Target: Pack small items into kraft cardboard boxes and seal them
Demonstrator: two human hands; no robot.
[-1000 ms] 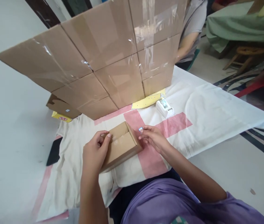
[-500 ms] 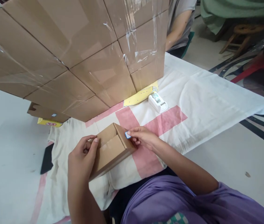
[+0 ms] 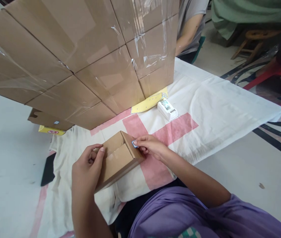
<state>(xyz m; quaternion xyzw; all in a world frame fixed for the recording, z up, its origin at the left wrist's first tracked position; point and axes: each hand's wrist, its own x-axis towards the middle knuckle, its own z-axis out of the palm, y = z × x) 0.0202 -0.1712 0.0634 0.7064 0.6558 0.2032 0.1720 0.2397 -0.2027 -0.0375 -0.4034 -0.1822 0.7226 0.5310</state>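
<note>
A small brown cardboard box (image 3: pixel 117 158) sits tilted on the cloth in front of me, its top flaps closed over. Gripping its left end is my left hand (image 3: pixel 88 165), thumb on the top and fingers bent at the far side. My right hand (image 3: pixel 149 145) pinches a small white sticker with a blue edge (image 3: pixel 134 144) between thumb and forefinger, against the box's right end. Whether the sticker fully adheres there cannot be seen. Beyond the box lies a white label dispenser (image 3: pixel 167 110) with a label strip at its far end.
Large taped cartons (image 3: pixel 100 66) form a wall along the back. A yellow paper cutout (image 3: pixel 147 103) lies at their foot. White and pink cloth (image 3: pixel 220 99) covers the table. Another person's arm (image 3: pixel 188 33) shows behind the cartons. A black flat object (image 3: pixel 48 170) is at left.
The sticker in my right hand has shifted slightly left and tipped closer against the box's end. My left hand and the box stay nearly still; the view has moved a little.
</note>
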